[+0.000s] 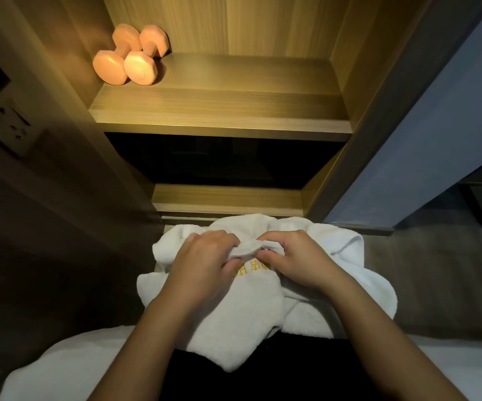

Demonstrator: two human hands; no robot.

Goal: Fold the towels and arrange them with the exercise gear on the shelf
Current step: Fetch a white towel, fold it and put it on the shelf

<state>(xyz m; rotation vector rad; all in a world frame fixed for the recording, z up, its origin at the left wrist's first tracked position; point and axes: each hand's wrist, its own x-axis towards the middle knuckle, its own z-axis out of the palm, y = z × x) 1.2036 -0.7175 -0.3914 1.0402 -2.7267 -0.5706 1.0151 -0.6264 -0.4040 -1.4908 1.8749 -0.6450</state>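
Note:
A crumpled heap of white towels [245,319] lies in front of me, below the wooden shelf unit; yellow embroidered lettering shows between my hands. My left hand [205,261] and my right hand [297,259] sit close together on top of the heap, each pinching the same bunched fold of towel. Two pink dumbbells [131,57] lie side by side at the back left of the lit upper shelf [234,111].
A lower shelf board [225,198] sits just behind the towels, with a dark gap above it. A wall socket [5,124] is on the left wall. A blue-grey panel [425,134] stands to the right. White bedding [60,366] spreads at the bottom.

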